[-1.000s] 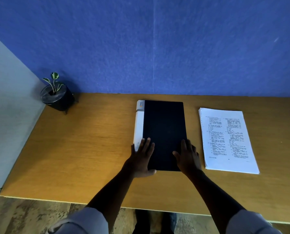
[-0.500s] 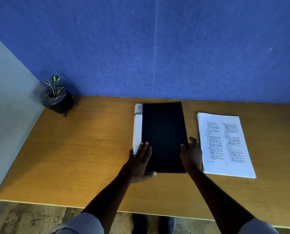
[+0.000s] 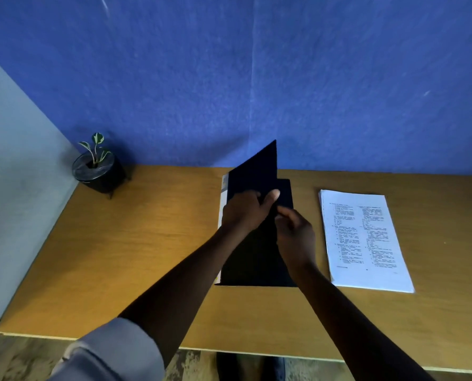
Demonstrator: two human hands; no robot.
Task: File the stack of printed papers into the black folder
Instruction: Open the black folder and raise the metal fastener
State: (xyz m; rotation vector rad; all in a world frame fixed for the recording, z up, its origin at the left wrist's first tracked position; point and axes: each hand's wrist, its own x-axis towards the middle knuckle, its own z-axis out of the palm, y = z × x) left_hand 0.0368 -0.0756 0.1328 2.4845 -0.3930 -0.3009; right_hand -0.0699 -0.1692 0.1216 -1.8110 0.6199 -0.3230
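both hands meet over the black folder (image 3: pixel 256 251), which lies near the middle of the wooden desk (image 3: pixel 146 243) with its white spine along its left side. left hand (image 3: pixel 245 210) is curled around the free edge of the raised front cover (image 3: pixel 254 171), thumb on the near face and the other fingers hidden behind it, so the cover stands up at a slant with its far corner showing against the blue wall (image 3: pixel 256 78). right hand (image 3: pixel 295 235) sits just to the right of the left one, fingers bent loosely inward with the fingertips close to the same cover edge; whether they actually pinch it or only touch it cannot be told, since the dark cover and the shadow blur together there. beneath the lifted cover the rest of the folder lies flat on the desk. stack of printed papers (image 3: pixel 366 240) rests on the desk just to the right of the folder, apart from it, printed side up and untouched by either hand. a small potted plant (image 3: pixel 98 169) in a black pot stands at the far left corner of the desk, well apart from the folder. grey sleeves show at the bottom of the view.
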